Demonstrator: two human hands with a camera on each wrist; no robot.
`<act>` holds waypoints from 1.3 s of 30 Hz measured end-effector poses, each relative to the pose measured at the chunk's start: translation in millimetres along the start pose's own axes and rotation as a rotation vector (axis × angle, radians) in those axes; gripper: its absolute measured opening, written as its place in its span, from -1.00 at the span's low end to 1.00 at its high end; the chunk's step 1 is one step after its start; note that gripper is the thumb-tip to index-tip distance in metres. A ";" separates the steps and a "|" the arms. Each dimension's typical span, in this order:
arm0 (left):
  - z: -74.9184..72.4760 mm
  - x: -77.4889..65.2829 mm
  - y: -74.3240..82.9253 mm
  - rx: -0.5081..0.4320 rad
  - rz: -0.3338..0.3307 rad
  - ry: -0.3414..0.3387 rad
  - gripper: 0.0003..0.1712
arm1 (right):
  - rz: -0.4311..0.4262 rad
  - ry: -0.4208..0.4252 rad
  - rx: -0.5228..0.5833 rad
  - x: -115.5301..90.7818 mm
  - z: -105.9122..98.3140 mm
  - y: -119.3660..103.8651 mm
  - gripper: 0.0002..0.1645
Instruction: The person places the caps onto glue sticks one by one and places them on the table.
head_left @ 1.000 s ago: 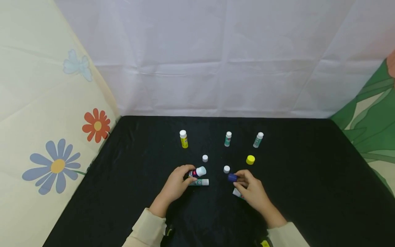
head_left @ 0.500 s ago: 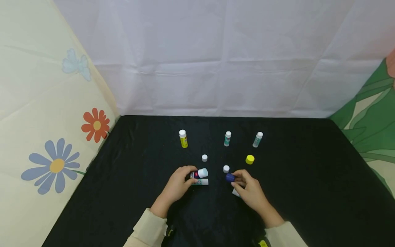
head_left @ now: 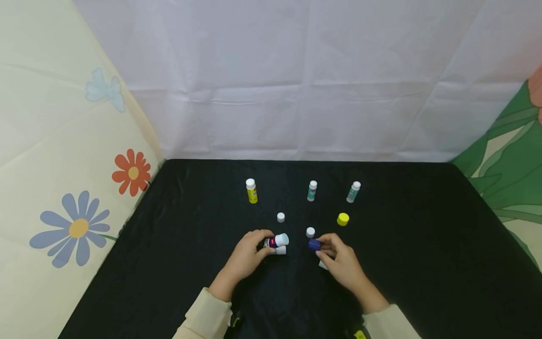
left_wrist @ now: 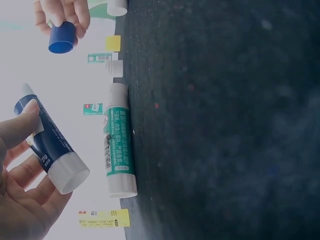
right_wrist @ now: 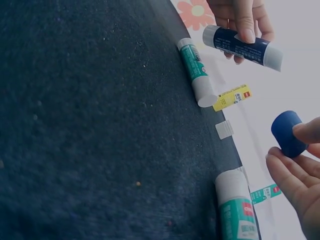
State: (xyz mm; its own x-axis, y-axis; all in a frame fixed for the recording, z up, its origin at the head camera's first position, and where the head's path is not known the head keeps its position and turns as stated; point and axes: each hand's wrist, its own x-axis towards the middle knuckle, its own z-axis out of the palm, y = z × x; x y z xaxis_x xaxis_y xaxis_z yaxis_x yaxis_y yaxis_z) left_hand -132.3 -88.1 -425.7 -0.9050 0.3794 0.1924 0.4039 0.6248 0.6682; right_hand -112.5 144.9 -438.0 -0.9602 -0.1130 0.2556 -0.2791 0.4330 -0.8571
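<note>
"21g" is being displayed on the navy glue stick (left_wrist: 52, 142), which is being gripped above the black table (head_left: 148, 282) between the thumb and curled fingers of the left hand (head_left: 246, 256). Chinese lettering is being shown on the green glue stick (left_wrist: 119, 145) lying near it. Apart from the navy stick, the blue cap (right_wrist: 288, 133) is being pinched by the right hand's (head_left: 344, 266) thumb and fingers.

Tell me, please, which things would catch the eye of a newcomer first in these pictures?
Probably the two hands near the middle of the black table: the left hand holds a dark blue tube, and the right hand pinches a blue cap. A bright yellow cap stands out just beyond the right hand. At the far left, a large blue flower decorates the pale backdrop.
</note>
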 end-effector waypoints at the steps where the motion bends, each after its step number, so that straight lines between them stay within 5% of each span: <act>1: 0.1 0.1 0.1 -0.001 -0.002 -0.002 -0.71 | 0.008 -0.004 0.002 -0.1 0.1 -0.5 -0.67; 39: 5.4 0.0 5.5 -0.008 0.042 -0.048 -0.70 | 0.049 -0.060 0.081 0.2 6.2 -6.7 -0.70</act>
State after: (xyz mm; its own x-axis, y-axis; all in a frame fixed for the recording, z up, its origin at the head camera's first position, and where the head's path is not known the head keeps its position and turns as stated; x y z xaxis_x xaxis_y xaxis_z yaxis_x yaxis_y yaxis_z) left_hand -129.3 -81.0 -425.8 -0.8797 0.4378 0.1857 0.4402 0.6018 0.6664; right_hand -110.9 136.4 -435.0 -0.9712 -0.1473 0.1871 -0.2293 0.3658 -0.9020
